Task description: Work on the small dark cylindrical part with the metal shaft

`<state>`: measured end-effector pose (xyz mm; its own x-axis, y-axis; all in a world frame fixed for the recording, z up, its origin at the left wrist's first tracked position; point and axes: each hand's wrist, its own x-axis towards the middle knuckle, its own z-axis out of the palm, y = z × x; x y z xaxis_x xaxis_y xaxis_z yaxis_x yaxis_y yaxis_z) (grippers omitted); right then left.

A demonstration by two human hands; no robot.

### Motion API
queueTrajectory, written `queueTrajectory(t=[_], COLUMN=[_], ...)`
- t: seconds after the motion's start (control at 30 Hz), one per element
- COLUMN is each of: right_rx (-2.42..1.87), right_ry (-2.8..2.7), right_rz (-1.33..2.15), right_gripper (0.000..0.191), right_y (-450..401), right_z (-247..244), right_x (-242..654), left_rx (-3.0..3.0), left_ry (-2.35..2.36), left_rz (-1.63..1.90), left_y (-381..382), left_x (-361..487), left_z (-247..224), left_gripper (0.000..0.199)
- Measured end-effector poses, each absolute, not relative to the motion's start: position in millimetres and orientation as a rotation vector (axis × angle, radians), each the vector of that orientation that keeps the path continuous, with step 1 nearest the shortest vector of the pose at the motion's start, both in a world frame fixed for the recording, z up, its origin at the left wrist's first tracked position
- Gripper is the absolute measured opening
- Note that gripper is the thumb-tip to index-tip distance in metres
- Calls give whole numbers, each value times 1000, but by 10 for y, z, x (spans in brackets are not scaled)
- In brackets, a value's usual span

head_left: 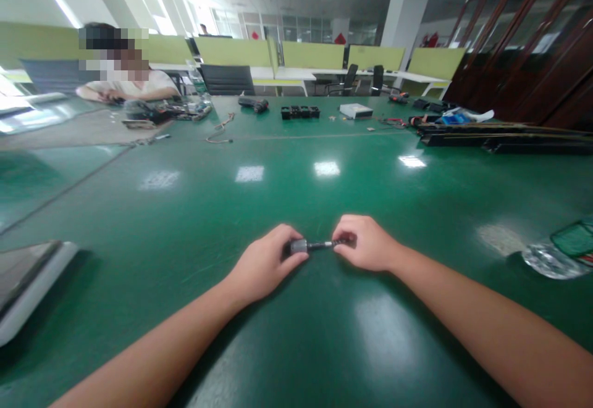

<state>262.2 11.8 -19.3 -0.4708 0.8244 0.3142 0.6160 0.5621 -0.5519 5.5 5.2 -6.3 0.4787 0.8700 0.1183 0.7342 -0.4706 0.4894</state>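
Just above the table, or lying on it, is a slim dark rod [319, 245] with a thick grey cylinder [299, 246] at one end. It looks like a small tool, but I cannot make out its exact kind. My left hand [269, 257] is closed round the grey cylinder, thumb in front and fingers behind. My right hand [368, 242] pinches the dark far end of the rod between thumb and curled fingers. A short stretch of rod with a silver band shows between the two hands; both ends are partly hidden by fingers.
The green table [222, 204] stretches ahead. At left lies a grey flat device [32, 278]; at right, a clear plastic container [558, 258]. Black fan-like blocks [300, 112], a white box [356, 110] and long black bars [500, 136] lie farther back. A person [130, 84] sits far left.
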Motion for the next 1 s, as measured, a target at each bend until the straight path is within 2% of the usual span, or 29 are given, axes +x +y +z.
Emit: queueTrajectory(t=[0.7, 0.77, 0.9, 1.0], right_rx=[-1120, -1102, -1077, -1092], right_ry=[-2183, -2143, -2051, -2037], right_rz=[572, 639, 839, 869], right_gripper=[6, 15, 48, 55], right_y=[137, 130, 93, 76], right_z=[-221, -235, -246, -238], right_x=[2522, 2467, 2405, 2412], left_rx=[2361, 2366, 2365, 2360], left_ry=[1357, 1356, 1345, 1347], left_rz=[488, 485, 486, 487], left_y=[40, 40, 43, 45], left_x=[68, 66, 57, 57], left_z=[-46, -54, -66, -62], left_gripper=[24, 24, 24, 25])
